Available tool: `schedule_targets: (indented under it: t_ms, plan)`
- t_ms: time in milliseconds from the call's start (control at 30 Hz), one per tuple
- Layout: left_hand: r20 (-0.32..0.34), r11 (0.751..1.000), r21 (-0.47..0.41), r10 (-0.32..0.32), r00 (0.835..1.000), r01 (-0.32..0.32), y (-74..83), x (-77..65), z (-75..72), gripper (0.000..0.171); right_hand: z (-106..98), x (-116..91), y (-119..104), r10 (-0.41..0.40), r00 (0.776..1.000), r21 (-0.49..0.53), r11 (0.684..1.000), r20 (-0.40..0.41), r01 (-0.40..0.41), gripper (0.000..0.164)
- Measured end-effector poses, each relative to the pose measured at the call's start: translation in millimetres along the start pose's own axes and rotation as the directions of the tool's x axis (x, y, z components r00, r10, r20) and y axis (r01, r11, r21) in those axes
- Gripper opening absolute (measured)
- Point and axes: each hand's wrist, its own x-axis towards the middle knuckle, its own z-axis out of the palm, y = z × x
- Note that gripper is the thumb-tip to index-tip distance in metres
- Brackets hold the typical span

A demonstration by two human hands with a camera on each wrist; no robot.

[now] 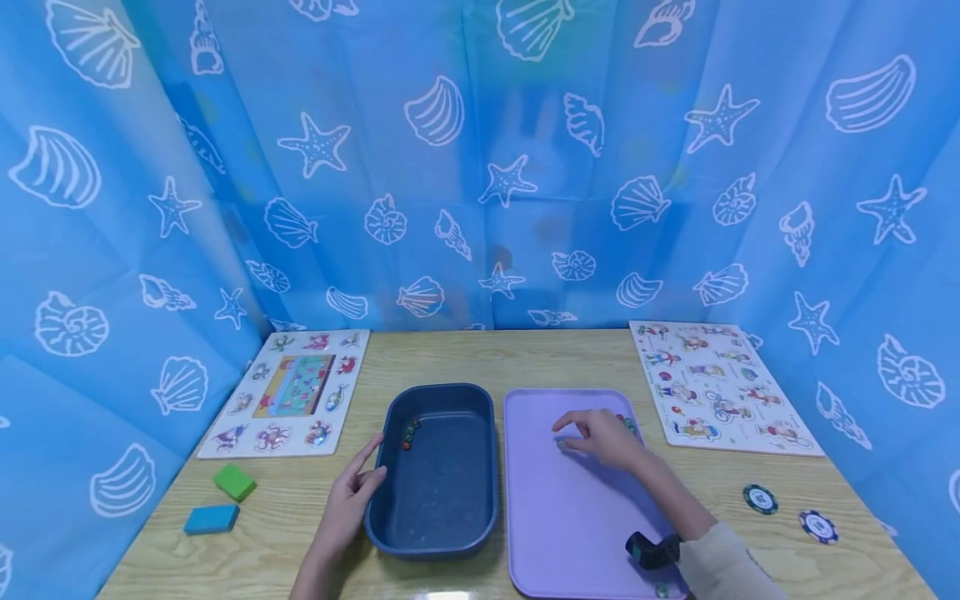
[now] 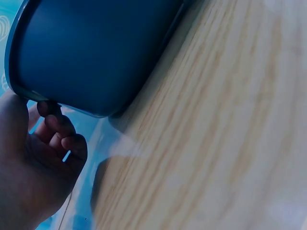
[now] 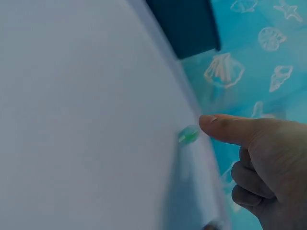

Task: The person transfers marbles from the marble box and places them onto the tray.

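My left hand grips the left rim of a dark blue rectangular basin; in the left wrist view its fingers are curled at the basin's outer wall. Several small marbles, green and red-brown, lie in a row inside the basin. Over the lilac tray is my right hand, thumb and index finger parted. A green marble sits right at their tips, and the other fingers are curled in. More marbles lie by the tray's right side, partly behind the hand.
One more marble lies in the tray's near right corner. Picture boards stand at the back left and right. A green block and a blue block lie on the left, two poker chips on the right. A shell-print curtain hangs behind.
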Motion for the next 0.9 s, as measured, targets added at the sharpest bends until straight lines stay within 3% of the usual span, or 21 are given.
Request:
schedule_targets:
  t_ms: [200,533,700,900]
  plan:
    - [0.0,1.0,-0.012,-0.006,1.0,0.006,0.3,-0.4,0.4,0.044,-14,19,-40,-0.043,0.999,0.043,0.998,-0.029,0.044,0.019]
    - [0.003,1.0,-0.016,-0.006,1.0,0.006,-1.8,0.6,2.4,0.045,-5,62,-121,-0.27,0.963,-0.016,0.963,0.025,0.27,0.019]
    - [-0.008,1.0,-0.01,0.002,1.0,-0.002,-0.8,0.9,3.1,0.043,8,83,-148,-0.271,0.958,-0.084,0.957,0.097,0.279,0.02]
    - [-0.005,1.0,-0.003,0.012,1.0,-0.012,0.1,0.6,3.0,0.043,31,110,-161,-0.251,0.951,-0.121,0.954,0.181,0.275,0.02]
